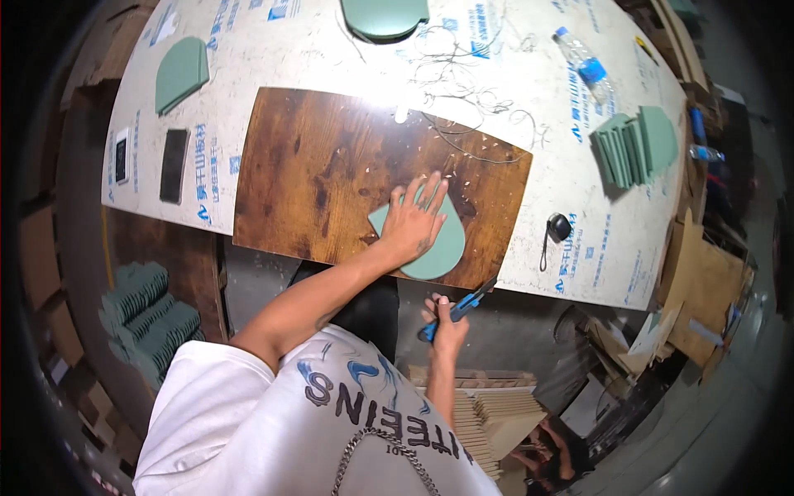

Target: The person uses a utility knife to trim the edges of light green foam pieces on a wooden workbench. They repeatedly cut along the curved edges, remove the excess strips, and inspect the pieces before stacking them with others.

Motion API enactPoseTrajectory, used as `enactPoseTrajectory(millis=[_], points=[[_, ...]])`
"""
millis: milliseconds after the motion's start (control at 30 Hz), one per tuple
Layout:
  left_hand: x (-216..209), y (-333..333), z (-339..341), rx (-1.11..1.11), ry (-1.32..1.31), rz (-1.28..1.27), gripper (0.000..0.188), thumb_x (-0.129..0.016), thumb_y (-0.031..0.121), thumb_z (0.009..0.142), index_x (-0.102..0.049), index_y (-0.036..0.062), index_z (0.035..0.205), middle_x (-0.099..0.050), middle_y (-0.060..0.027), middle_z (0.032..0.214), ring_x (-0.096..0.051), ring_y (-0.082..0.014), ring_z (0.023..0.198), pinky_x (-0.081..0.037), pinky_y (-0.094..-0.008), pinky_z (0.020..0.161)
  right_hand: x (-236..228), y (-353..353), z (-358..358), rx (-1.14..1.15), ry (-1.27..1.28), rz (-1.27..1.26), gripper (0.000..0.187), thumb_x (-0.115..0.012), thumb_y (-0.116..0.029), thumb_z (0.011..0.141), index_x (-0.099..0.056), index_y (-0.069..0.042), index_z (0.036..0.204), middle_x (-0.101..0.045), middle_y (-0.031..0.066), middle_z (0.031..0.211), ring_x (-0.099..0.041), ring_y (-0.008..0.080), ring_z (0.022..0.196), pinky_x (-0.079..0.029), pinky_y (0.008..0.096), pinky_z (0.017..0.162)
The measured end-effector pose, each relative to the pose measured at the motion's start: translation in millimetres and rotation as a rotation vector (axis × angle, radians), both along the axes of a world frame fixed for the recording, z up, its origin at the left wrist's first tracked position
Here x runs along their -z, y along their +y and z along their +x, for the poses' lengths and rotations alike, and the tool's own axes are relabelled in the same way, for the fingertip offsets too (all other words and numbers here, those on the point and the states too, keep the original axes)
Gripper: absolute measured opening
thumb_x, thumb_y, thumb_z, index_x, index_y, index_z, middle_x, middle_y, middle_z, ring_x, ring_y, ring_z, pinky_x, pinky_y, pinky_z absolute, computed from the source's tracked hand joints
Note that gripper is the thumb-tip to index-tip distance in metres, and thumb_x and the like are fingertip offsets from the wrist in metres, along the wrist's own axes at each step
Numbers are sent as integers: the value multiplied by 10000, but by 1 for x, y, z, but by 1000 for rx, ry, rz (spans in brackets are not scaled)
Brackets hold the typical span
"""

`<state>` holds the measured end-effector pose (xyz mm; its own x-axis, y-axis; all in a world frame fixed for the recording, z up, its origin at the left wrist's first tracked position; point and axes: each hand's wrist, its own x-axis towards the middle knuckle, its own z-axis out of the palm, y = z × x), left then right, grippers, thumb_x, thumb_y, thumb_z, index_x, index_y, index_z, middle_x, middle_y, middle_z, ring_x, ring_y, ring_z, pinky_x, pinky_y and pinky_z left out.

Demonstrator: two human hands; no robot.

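Observation:
My left hand (412,221) lies flat with its fingers spread on a pale green panel (441,250). The panel has one rounded end and rests on a dark brown wood-grain board (314,165). Below the board's near edge, my right hand (449,326) is closed round a blue-and-black utility knife (464,307). The knife's front end points up and right, close to the board's near right corner. It is apart from the green panel.
Stacks of similar green panels stand at the table's left (182,74), far side (385,18) and right (635,147). Loose strands lie behind the board. A water bottle (589,68), a phone (174,165) and a small black object with a strap (559,228) are on the white table (612,256).

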<state>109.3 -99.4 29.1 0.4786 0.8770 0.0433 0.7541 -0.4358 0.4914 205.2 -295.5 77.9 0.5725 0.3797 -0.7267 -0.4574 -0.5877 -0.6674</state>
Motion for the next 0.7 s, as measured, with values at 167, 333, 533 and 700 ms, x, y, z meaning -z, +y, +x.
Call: enactPoseTrajectory(millis=[167,333,533,700], points=[[-34,-48,-43,267,8,-203,857,-593,486,945,-287,-35,1554,-189,-284,1630,-222,-444,1484,-209,-632,1145,-3,1,-48,368,-6,215,200,-659,-131,989,-529,18,1016,-631,147,1000,-680,275,871,-622,461,754],[-91,-57,-91,680,-261,-351,938,-598,596,916,-203,113,1617,-161,-214,1663,-157,-437,1528,-184,-651,1180,-93,35,-61,222,-26,350,185,-616,-150,1018,-493,-12,1039,-658,198,1049,-685,280,855,-598,405,702],[-96,5,-112,163,-725,-241,419,-638,65,944,-547,39,1353,-678,-240,1186,-694,-403,1023,-575,-433,846,-92,59,-52,34,-37,516,350,-509,-338,1070,-482,11,1080,-682,260,1049,-721,320,896,-620,394,718],[-36,75,-119,-143,-681,-476,277,-600,207,982,-730,14,1131,-721,-224,1112,-703,-351,1013,-546,-423,870,-52,39,-43,13,-27,212,400,-532,-325,1066,-534,18,1273,-632,77,879,-568,108,673,-491,262,578]])
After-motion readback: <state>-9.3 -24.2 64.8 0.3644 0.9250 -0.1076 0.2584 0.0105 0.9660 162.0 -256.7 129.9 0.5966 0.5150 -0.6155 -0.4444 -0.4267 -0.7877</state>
